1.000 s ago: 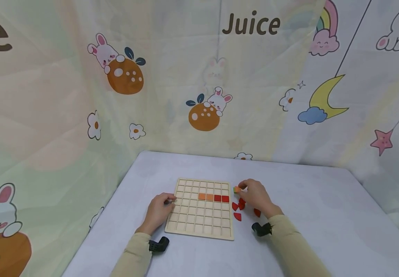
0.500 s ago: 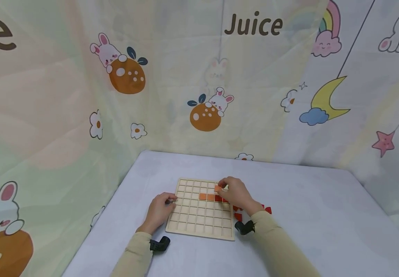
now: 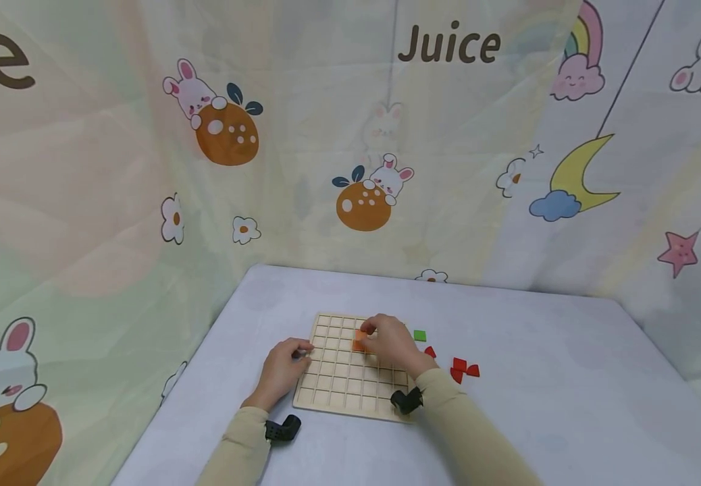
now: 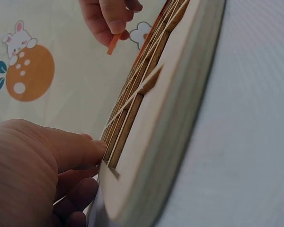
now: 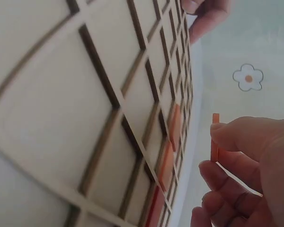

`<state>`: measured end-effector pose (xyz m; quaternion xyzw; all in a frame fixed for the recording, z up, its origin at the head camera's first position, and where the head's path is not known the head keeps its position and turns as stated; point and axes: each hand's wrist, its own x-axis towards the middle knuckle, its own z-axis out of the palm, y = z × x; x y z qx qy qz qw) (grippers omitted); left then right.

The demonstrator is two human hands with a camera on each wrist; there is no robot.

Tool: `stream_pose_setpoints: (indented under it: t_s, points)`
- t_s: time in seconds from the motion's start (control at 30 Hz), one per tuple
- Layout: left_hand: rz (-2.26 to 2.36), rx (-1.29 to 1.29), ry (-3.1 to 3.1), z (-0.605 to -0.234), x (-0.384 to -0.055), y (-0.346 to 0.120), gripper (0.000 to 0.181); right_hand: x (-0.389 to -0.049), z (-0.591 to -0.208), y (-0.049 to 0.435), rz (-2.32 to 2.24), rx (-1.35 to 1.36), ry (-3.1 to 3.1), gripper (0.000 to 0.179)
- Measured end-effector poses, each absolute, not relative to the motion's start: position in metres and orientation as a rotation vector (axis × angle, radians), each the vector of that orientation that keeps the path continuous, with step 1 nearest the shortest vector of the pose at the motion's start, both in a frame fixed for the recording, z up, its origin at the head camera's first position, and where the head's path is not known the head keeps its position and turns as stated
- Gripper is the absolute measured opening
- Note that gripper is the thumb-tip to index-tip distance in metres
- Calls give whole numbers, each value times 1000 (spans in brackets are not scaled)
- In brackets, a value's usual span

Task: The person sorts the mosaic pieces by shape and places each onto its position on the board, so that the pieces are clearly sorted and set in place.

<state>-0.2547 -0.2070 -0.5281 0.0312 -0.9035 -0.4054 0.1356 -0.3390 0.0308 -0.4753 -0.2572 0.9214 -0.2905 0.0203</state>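
A square wooden grid board (image 3: 326,381) lies on the table. My left hand (image 3: 279,371) holds its left edge; in the left wrist view the thumb tip touches the rim, with the other fingers curled beside it. Above the board, my right hand (image 3: 392,343) pinches an orange square tile (image 5: 215,138) between thumb and fingers. The right wrist view shows this tile on edge, apart from the board. Two orange tiles (image 5: 166,168) and a red tile (image 5: 155,207) sit in one row of the grid. In the head view, the right hand covers part of that row.
A green square tile (image 3: 420,335) lies right of the board. Near it are a red square tile (image 3: 459,364) and several red wedge pieces (image 3: 473,370). The white table (image 3: 545,391) meets a patterned cloth backdrop (image 3: 302,135) behind and at the left.
My right hand has carried the orange tile leftward from beside the board to above the grid. The green tile and red pieces at the right are uncovered. The left hand keeps its place.
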Motion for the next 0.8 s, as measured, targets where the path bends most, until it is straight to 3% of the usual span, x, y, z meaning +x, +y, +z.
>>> stream_pose_setpoints:
  t_s: [0.5, 0.8]
  points:
    - [-1180, 137, -2635, -528, -256, -208, 22, -331, -483, 0, -772, -949, 2905, 21]
    - [-1177, 119, -2632, -528, -256, -206, 21, -330, -487, -3, -714, -898, 2934, 21]
